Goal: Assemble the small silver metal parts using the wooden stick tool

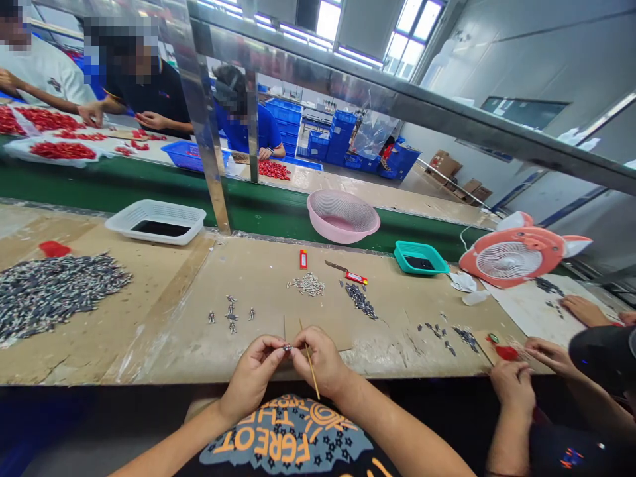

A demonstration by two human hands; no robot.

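Observation:
Fingertips of both my hands meet over the table edge around a small dark-and-silver figure piece point(287, 348). My left hand point(254, 372) pinches it from one side. On the other side, my right hand point(320, 363) is closed on the piece and also carries a thin wooden stick point(313, 372), which slants across its fingers. The details of the piece are too small to make out. Ahead to the left stand or lie several small grey figures point(232, 317). Straight ahead is a heap of pale small parts point(309, 285), with a heap of dark parts point(360, 300) to its right.
A big pile of dark pieces point(59, 288) covers the left. Toward the back are a white basket point(191, 228), pink basket point(342, 228), green tray point(440, 265) and orange fan point(517, 255). Beyond a red-handled blade point(355, 277), a co-worker's hands point(514, 384) work at right.

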